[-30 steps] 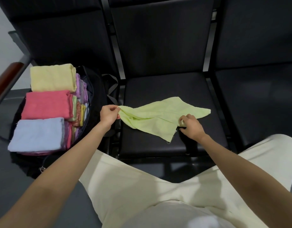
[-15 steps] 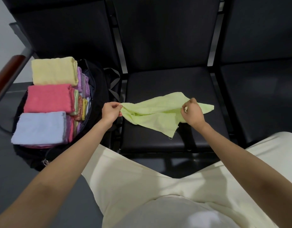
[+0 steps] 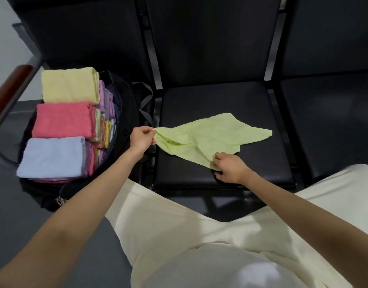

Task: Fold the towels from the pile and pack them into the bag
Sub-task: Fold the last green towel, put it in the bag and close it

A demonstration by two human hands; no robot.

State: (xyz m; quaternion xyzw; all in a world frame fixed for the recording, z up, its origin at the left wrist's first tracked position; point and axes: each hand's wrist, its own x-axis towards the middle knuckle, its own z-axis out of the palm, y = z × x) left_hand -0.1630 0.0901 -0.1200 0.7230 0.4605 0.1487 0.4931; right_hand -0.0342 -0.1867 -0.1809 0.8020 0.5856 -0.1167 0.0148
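With the left hand [image 3: 140,138] and right hand [image 3: 227,167] each pinching a corner, the towel [image 3: 206,140] should be pulled taut and flat on the seat [image 3: 262,163] before folding.

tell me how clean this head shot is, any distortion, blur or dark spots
Head view: wide-angle bending curves the chair backs and armrest; the green towel and both hands are sharp; the black seats swallow detail; a soft white blur sits at the bottom edge.

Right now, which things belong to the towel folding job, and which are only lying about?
Job: green towel, left hand, right hand, bag, folded towels.
Only there: black chairs, wooden armrest.
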